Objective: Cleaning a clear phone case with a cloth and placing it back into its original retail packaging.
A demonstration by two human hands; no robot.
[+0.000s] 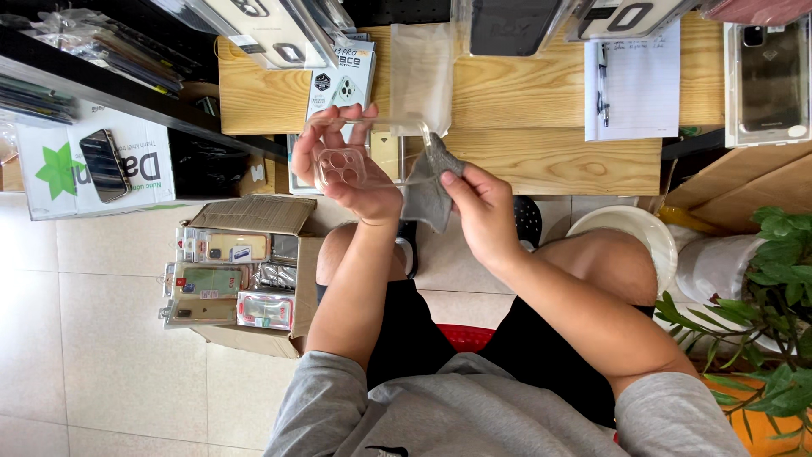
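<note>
Above the knees: left hand (351, 173) gripping transparent plastic phone case (342, 165); right hand (482, 207) pinching grey crumpled cloth (425, 193) against case edge.

phone case (342, 167) left of cloth (425, 196)

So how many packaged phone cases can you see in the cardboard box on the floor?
4 show clearly in the cardboard box: a tan one at the top, a green one below it, a brown one, and a pink-edged one. More may be hidden underneath.
</note>
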